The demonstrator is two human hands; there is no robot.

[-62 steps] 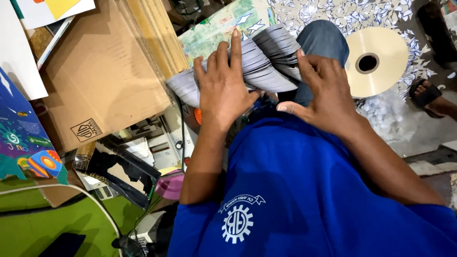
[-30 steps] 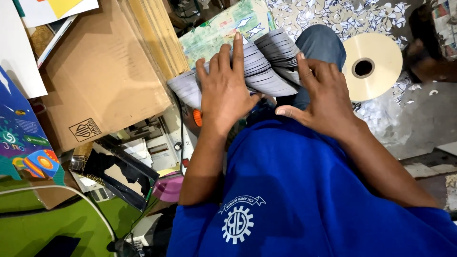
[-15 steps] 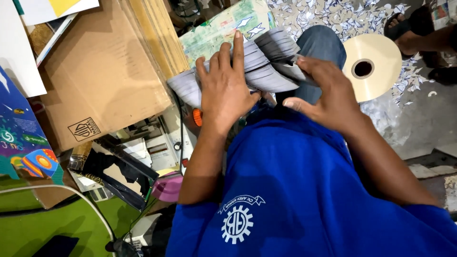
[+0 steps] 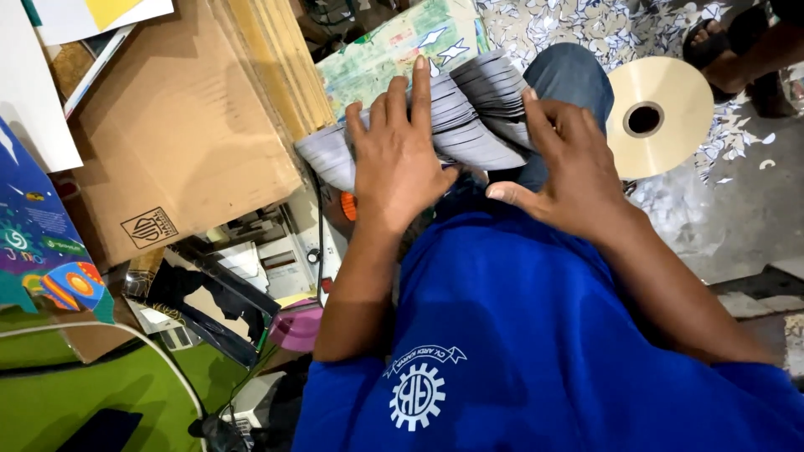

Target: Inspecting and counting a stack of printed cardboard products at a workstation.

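A fanned stack of grey paper sheets (image 4: 473,117) lies across my lap over my jeans. My left hand (image 4: 400,155) rests flat on the stack's left part, fingers spread and pointing away from me. My right hand (image 4: 569,167) presses on the stack's right end, fingers curled over the sheet edges, thumb stretched toward my left hand. Both hands hold the stack. My blue shirt fills the lower part of the view.
Flattened brown cardboard (image 4: 180,125) lies to the left. A colourful printed sheet (image 4: 394,46) sits beyond the stack. A large roll of clear film (image 4: 657,117) stands on the floor at right amid paper scraps. Another person's sandalled foot (image 4: 737,46) is at top right.
My right hand's fingers have shifted along the sheet edges at the stack's right end. My left hand stays flat. The other person's foot at top right has moved.
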